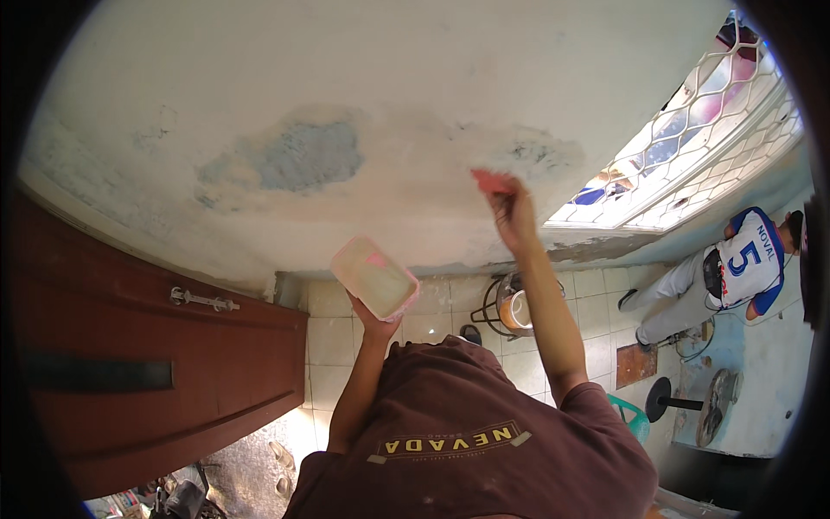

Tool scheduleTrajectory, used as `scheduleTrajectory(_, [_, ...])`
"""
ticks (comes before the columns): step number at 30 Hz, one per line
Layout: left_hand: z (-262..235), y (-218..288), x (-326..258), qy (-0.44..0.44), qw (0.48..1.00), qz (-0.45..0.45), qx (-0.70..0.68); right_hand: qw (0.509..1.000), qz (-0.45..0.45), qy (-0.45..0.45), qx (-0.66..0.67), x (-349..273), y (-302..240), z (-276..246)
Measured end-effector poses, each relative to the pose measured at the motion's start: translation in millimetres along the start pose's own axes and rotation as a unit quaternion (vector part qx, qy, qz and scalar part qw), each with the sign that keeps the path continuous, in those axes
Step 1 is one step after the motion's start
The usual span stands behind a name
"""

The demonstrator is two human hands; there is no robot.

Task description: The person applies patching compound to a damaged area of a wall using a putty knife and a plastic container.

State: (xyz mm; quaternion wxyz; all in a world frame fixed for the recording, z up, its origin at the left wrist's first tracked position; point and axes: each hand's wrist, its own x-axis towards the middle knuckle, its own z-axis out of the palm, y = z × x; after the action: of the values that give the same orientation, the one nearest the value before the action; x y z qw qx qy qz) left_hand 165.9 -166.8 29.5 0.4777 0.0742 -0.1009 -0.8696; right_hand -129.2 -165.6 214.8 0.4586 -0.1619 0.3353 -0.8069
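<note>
My left hand (377,323) holds up a pinkish rectangular plastic tub (406,307) from below. Its inside looks coated with pale paste. My right hand (517,216) is raised on an outstretched arm, its fingers closed round a small, flat red scraper (491,181), slightly blurred. The scraper is over the pale wall (415,173), between a large bluish-grey rough patch (316,156) on the left and a smaller dark, scuffed patch (538,154) on the right. Whether its edge touches the wall, I cannot tell.
A red-brown door (130,320) stands at left. Below the wall, a stool (488,311) and an orange-and-white bucket (519,310) rest on the tiled floor (333,337). At right are a grilled window (683,147) and another person (748,264), back turned. A green plastic item (631,418) sits near my right elbow.
</note>
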Motion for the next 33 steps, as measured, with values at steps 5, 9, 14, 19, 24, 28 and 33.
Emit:
scheduleTrajectory(5, [23.8,8.7,-4.4,0.039,0.999,-0.023,-0.020,0.997,0.053,0.048,0.005,51.5,43.0,-49.6])
scheduleTrajectory(9, [6.8,21.5,-10.3,0.049,0.998,-0.023,-0.019,0.998,-0.034,-0.029,0.044,76.2,-61.4,27.9])
scheduleTrajectory(14, [-18.9,16.1,-8.8,0.068,0.996,-0.053,-0.020,0.980,-0.199,0.017,0.000,15.7,-128.7,102.1])
scheduleTrajectory(19, [2.1,10.8,-6.9,0.051,0.995,-0.077,-0.039,0.992,-0.085,0.033,-0.084,-5.8,-46.7,46.4])
scheduleTrajectory(24, [-5.9,1.5,3.8,0.005,0.994,-0.095,-0.046,0.997,0.061,0.023,0.034,45.1,9.4,9.0])
scheduleTrajectory(28, [5.3,5.5,-6.5,0.093,0.992,-0.068,-0.059,0.994,-0.001,-0.046,0.100,76.0,-61.7,81.4])
scheduleTrajectory(33, [-2.7,3.3,-12.8,0.079,0.993,-0.069,-0.054,0.988,-0.149,-0.029,0.022,15.4,-97.4,130.4])
